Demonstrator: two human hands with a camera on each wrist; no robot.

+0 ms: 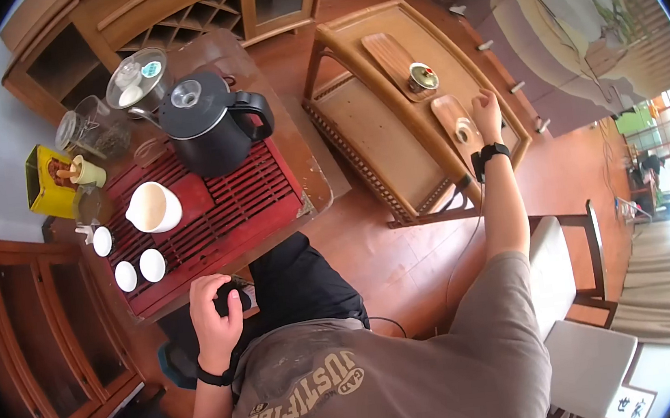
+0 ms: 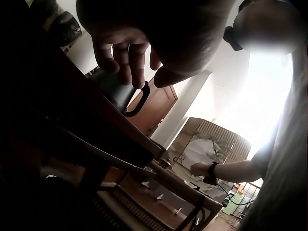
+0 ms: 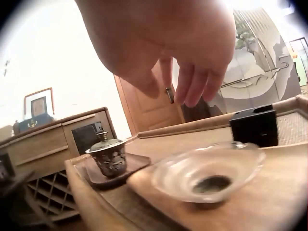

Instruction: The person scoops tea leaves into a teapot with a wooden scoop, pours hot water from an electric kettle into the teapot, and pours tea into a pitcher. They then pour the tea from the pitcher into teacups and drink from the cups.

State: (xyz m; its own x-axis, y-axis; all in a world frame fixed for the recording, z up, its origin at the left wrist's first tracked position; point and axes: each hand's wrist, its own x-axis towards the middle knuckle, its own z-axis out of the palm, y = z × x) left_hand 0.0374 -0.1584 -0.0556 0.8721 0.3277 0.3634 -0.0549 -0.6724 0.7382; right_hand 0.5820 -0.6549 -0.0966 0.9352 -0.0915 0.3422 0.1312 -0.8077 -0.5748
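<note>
My right hand [image 1: 487, 111] is over the cane cart, fingers bent loosely with nothing between them. In the right wrist view it hangs above a clear glass dish [image 3: 207, 173] with a dark centre, set on a wooden tray [image 3: 284, 180]. A patterned lidded cup [image 3: 111, 161] stands on another small tray beside it, and a black block [image 3: 254, 126] lies behind. My left hand [image 1: 215, 324] is over my lap at the tea table's near edge. The left wrist view shows its fingers [image 2: 123, 65] hanging loosely bent, holding nothing.
On the red slatted tea tray [image 1: 268, 191] are a black kettle [image 1: 208, 132], a white pitcher [image 1: 154, 208] and several small white cups [image 1: 152, 265]. Glass jars and a yellow tin [image 1: 51, 183] stand behind. A chair [image 1: 552, 268] is at the right.
</note>
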